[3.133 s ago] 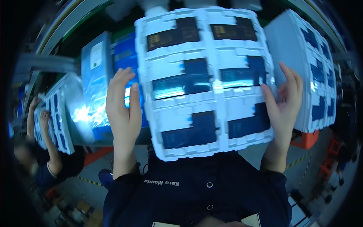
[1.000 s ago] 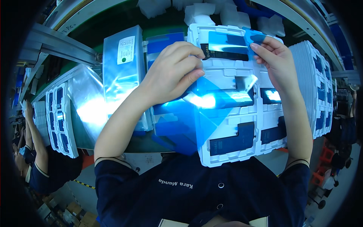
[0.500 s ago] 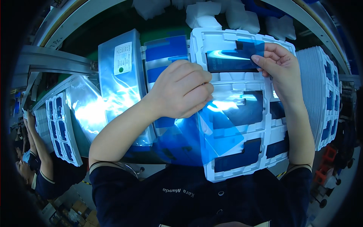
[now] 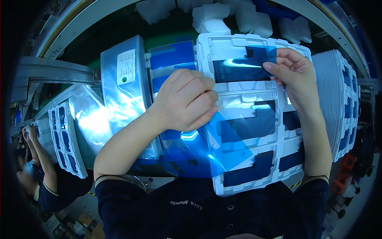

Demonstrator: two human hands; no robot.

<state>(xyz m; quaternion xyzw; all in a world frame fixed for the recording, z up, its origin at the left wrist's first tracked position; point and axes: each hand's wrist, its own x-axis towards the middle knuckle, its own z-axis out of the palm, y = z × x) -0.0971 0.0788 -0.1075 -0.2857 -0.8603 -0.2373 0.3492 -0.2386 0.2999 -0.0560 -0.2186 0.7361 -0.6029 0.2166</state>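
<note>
Green bench top [image 4: 119, 36] carries a white moulded tray [image 4: 254, 115] of dark blue rectangular parts; six pockets visible. Translucent blue film [image 4: 223, 147], glossy and curling, lies across the tray's lower left. Left hand [image 4: 185, 99] pinches the film's upper edge at the tray's left side. Right hand [image 4: 296, 77] presses fingertips on the tray's top pocket. One silver bag [image 4: 125, 85] left of the tray; four white foam blocks [image 4: 211, 18] behind it.

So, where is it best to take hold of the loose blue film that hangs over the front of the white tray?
Probably at its upper corner, where the left hand already pinches it. The blue film is thin and limp and fans out from there over the white tray. Come from the left side; the right hand occupies the other.
</note>
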